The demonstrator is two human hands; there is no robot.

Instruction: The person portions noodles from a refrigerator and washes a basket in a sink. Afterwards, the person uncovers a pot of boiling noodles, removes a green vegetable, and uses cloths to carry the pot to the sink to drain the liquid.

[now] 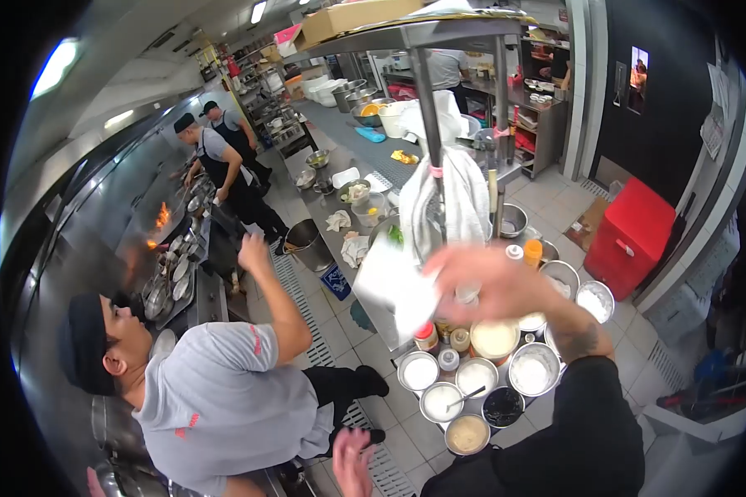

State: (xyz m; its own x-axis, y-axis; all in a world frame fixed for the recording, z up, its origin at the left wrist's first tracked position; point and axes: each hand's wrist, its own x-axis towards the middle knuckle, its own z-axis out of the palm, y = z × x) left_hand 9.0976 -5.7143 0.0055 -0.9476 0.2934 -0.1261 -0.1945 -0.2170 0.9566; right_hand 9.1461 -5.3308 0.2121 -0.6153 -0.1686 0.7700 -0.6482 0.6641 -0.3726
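My right hand (pixel 493 282), at the end of a black sleeve, reaches over the steel counter (pixel 327 224), its fingers closed at the edge of a white object (pixel 398 286). Motion smears that object, so I cannot make out its kind. Below the hand stand several round containers of white powder or cream, among them a tub of pale yellow contents (pixel 495 338) and a bowl of dark contents (pixel 503 407). A spoon (pixel 466 399) rests in one white-filled bowl. Low in the view, my left hand (pixel 353 464) is raised beside a co-worker's legs, fingers apart and holding nothing visible.
A co-worker in a grey shirt (pixel 224 398) stands close on my left, arm raised toward the stove. Flames (pixel 162 217) rise from the burners, where two more people work. White cloths (pixel 448 199) hang from the shelf post. A red bin (pixel 630 236) stands at the right.
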